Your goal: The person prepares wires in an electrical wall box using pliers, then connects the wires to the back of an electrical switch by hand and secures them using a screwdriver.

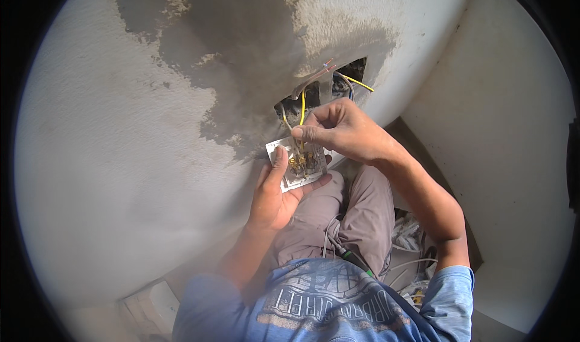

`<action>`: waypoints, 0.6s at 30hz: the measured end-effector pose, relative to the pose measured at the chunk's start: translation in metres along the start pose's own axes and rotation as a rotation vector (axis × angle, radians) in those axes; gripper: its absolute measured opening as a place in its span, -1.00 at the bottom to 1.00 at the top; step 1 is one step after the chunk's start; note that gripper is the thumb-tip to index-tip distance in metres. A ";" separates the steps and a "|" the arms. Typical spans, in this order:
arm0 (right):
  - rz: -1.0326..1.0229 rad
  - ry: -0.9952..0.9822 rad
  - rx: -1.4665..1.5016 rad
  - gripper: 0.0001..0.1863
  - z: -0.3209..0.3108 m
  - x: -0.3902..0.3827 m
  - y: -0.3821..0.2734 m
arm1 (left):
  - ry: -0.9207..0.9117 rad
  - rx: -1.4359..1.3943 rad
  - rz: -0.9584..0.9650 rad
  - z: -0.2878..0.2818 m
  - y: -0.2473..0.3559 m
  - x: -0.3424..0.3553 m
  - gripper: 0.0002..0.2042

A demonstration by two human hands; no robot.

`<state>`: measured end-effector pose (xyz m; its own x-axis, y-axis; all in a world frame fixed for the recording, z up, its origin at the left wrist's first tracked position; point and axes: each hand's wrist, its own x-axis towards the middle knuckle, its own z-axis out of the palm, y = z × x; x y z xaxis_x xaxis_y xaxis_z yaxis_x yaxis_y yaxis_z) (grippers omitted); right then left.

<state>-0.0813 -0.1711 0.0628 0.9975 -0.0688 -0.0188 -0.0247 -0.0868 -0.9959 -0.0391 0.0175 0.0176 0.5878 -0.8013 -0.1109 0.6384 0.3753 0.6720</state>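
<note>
A white wall socket [309, 168] rests in my left hand [272, 200], its back with brass terminals turned up toward me. My left thumb lies along its near-left edge, and fingers curl beneath it. Just above the socket, my right hand [350, 131] pinches wire between thumb and index finger; the fingertips cover exactly which strands are held. A yellow wire [302, 106] and a greyish wire [284, 114] run down from the left wall opening [292, 108] to the socket. Whether their ends sit in the terminals cannot be made out.
Beside it, a second wall opening [356, 70] has a loose yellow wire [361, 84] poking out. Wires with bare copper ends [326, 68] stick out between them. A green-and-black tool [356, 260] lies by my legs, near clear plastic [408, 232]. A box [158, 303] stands lower left.
</note>
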 end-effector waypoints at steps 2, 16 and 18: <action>0.001 -0.022 -0.064 -0.67 -0.002 0.000 -0.008 | 0.008 0.013 0.004 0.001 0.000 0.001 -0.56; 0.060 -0.106 -0.179 -0.66 -0.019 0.006 -0.016 | -0.004 0.047 0.070 0.005 -0.014 0.008 -0.49; 0.084 -0.079 -0.124 -0.68 -0.019 0.008 -0.016 | 0.003 0.028 0.065 0.006 -0.015 0.008 -0.47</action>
<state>-0.0746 -0.1896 0.0802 0.9936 -0.0032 -0.1130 -0.1112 -0.2064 -0.9721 -0.0471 0.0027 0.0108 0.6291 -0.7743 -0.0679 0.5845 0.4137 0.6980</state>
